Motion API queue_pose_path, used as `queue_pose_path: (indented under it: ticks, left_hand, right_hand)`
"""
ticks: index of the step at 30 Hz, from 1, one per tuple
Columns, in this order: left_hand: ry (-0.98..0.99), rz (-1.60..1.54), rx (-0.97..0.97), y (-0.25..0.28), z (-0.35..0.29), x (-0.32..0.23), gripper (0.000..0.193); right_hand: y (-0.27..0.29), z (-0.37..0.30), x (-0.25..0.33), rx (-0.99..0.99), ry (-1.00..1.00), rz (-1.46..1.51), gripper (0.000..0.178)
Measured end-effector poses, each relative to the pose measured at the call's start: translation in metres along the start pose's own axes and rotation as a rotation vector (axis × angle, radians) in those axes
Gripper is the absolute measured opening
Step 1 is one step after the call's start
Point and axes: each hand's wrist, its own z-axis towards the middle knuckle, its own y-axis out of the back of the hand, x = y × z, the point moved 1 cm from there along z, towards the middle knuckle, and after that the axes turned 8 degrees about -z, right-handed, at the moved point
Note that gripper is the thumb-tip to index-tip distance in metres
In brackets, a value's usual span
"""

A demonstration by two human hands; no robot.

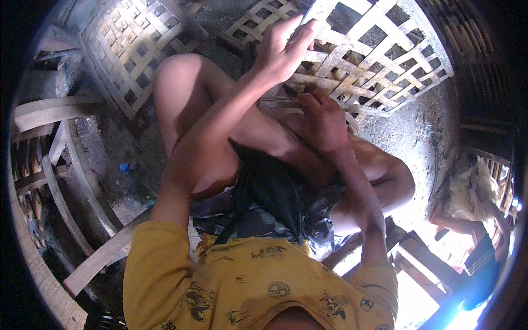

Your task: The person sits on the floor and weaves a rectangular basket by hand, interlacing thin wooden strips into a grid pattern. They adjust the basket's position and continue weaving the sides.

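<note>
A lattice panel of flat woven bamboo strips leans up in front of me, on the right and brightly lit. My left hand reaches across to its upper left edge, with thumb and fingers pinched on that edge. Lower down, my right hand is closed beside the panel's bottom edge, above my crossed legs. A thin strip-like piece seems to run leftward from its fingers, but shadow hides what it is.
A second woven panel lies at the far left, and part of another shows beside it. Wooden slats stand at left. A small blue scrap lies on the floor. At right is another person's arm near a pale bundle.
</note>
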Motion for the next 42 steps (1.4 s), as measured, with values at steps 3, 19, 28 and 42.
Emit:
queue_pose_path:
  ticks: [3,19,28,42]
  left_hand:
    - [-0.003,0.021,-0.002,0.001,-0.001,0.002,0.026]
    - [-0.059,-0.022,-0.020,-0.003,0.000,0.007,0.028]
    - [-0.004,0.015,-0.008,-0.001,-0.001,0.002,0.028]
    - [-0.098,0.001,-0.028,-0.002,0.001,0.010,0.027]
  right_hand:
    - [0.011,0.001,0.001,-0.071,0.011,0.069,0.033]
    - [0.034,-0.004,0.002,0.065,-0.024,-0.036,0.045]
    - [0.017,-0.006,-0.002,0.067,-0.072,0.058,0.046]
    - [-0.012,-0.005,-0.009,-0.037,-0.181,0.217,0.019]
